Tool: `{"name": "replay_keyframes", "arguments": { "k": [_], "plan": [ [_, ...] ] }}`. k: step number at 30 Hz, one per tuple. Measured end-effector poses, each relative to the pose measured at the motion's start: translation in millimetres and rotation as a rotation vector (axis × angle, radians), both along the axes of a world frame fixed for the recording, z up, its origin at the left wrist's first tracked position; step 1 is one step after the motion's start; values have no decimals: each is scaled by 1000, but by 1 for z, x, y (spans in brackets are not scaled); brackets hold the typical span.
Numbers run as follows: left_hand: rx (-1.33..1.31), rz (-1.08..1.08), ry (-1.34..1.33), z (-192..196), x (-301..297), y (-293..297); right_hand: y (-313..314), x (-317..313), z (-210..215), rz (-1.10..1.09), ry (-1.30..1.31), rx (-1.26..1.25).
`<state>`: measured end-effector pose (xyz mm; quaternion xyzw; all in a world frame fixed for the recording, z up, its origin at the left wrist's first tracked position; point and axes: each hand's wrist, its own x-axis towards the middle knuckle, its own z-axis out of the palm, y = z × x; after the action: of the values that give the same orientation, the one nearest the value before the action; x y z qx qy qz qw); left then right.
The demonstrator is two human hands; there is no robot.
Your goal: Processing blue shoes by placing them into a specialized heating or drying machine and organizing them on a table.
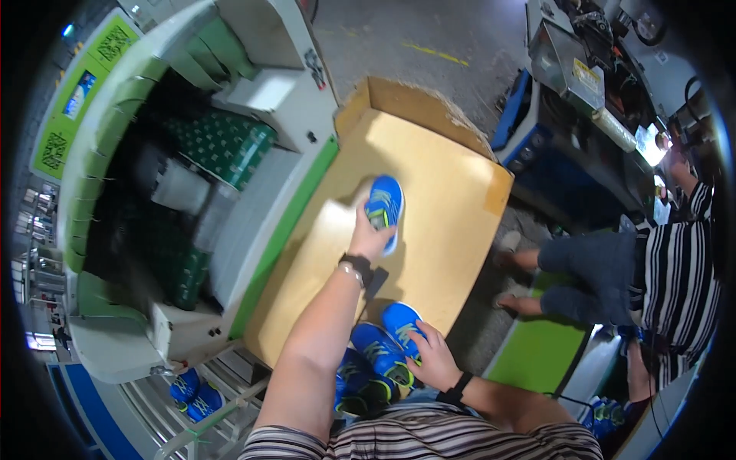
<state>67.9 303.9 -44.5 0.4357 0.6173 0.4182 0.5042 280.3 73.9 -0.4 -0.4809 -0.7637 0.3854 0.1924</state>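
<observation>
On the light wooden board (pixel 438 253), a blue sneaker (pixel 387 192) with a white sole and lime-green lining points away from me. My left hand (pixel 370 232) is closed around its heel and collar. Close to my body, my right hand (pixel 435 360) grips another blue sneaker (pixel 400 316) with pale laces, thumb and fingers at its sides. Against that one lies a further blue sneaker (pixel 374 343). More blue shoes (pixel 354 377) are bunched to its left, partly hidden by my left arm. A small dark bar (pixel 376 282) lies beside my left wrist.
To the left stands a white and green machine (pixel 264 92) with a dark opening and green patterned pads. Cardboard (pixel 414 100) edges the board's far side. Blue shoes (pixel 195 395) sit on a metal rack at lower left. At right, a co-worker in a striped top (pixel 675 284) works near dark equipment.
</observation>
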Motion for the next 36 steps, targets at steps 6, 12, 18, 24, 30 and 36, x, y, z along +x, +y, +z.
{"name": "replay_keyframes", "arguments": {
  "k": [6,12,18,24,30,36],
  "plan": [
    [-101,263,-6,1,-74,-138,-5,3,-1,-25,-15,22],
    [-167,811,154,-14,-132,-274,-1,-3,4,-51,-42,80],
    [-184,836,269,-10,-142,-321,-13,-17,3,-67,1,117],
    [-312,305,798,71,-42,-380,-42,-3,4,-316,-212,-9],
    [-235,478,453,23,-7,-431,-32,2,-25,-263,-13,55],
    [-158,355,416,21,-30,-419,-28,-12,-11,-234,-185,89]
  ]
}}
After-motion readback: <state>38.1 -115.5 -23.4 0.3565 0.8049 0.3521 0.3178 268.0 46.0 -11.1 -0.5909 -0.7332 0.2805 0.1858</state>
